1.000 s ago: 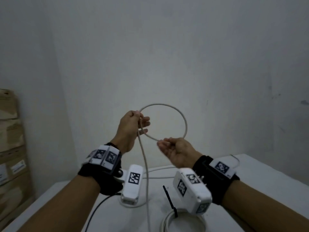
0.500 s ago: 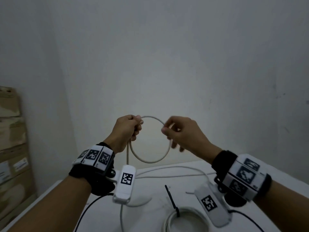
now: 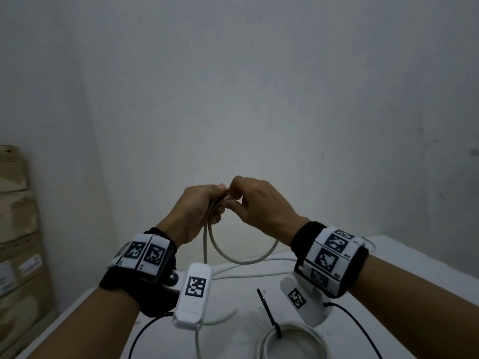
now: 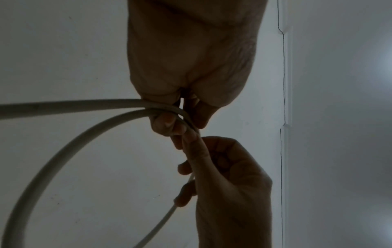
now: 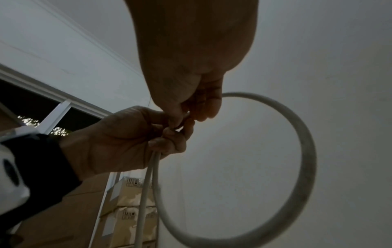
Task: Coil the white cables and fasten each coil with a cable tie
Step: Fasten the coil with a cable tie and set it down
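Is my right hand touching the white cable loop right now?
Touching. The left wrist view shows the right hand pinching the white cable loop right where the left hand grips it.

Head view looks forward and down on the table [image 3: 404, 257] at 6 o'clock. Both wrist views—close, upward-facing—share the white cable [image 4: 63, 151] loop (held at 12 o'clock).

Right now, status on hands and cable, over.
Left hand grips white cable loop at top. Right hand pinches cable beside it. One tied coil on table. Nothing in the way.
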Available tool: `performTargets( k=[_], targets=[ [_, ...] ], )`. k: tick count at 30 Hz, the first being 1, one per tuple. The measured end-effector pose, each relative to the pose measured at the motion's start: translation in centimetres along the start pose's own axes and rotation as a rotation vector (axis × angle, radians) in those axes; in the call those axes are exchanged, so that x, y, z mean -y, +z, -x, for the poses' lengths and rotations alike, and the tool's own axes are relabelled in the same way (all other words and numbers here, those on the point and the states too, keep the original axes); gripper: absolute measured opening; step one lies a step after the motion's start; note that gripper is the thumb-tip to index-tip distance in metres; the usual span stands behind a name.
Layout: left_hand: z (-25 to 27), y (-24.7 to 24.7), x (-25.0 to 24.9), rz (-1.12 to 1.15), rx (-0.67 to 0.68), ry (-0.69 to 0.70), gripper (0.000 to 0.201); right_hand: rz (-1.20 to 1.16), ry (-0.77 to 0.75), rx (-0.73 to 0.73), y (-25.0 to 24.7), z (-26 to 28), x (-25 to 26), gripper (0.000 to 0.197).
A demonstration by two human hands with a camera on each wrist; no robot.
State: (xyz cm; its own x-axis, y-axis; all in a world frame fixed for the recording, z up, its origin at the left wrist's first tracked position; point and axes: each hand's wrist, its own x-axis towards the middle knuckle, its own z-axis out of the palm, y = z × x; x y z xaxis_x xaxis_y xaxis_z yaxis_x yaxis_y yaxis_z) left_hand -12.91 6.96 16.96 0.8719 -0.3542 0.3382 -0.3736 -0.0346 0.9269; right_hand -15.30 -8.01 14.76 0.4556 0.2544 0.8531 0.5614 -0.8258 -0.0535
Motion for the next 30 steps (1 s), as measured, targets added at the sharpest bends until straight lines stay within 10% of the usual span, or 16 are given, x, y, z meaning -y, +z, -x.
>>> performTargets(
  k=[7, 23, 30],
  targets=[
    [0.6, 0.1, 0.7, -0.056, -0.021, 0.021, 0.026, 0.136, -0.283, -0.002, 0.1, 0.2, 0.3, 0.019],
    [0.5, 1.5, 2.0, 0.315, -0.041, -0.008, 0.015, 0.198, 0.345, -0.208, -0.9, 2.7, -2.9, 0.019],
    [-0.1, 0.7, 2.0, 0.431, -0.048, -0.013, 0.016, -0.679, 0.601, -0.047, -0.9, 3.0, -3.2, 0.015]
  ],
)
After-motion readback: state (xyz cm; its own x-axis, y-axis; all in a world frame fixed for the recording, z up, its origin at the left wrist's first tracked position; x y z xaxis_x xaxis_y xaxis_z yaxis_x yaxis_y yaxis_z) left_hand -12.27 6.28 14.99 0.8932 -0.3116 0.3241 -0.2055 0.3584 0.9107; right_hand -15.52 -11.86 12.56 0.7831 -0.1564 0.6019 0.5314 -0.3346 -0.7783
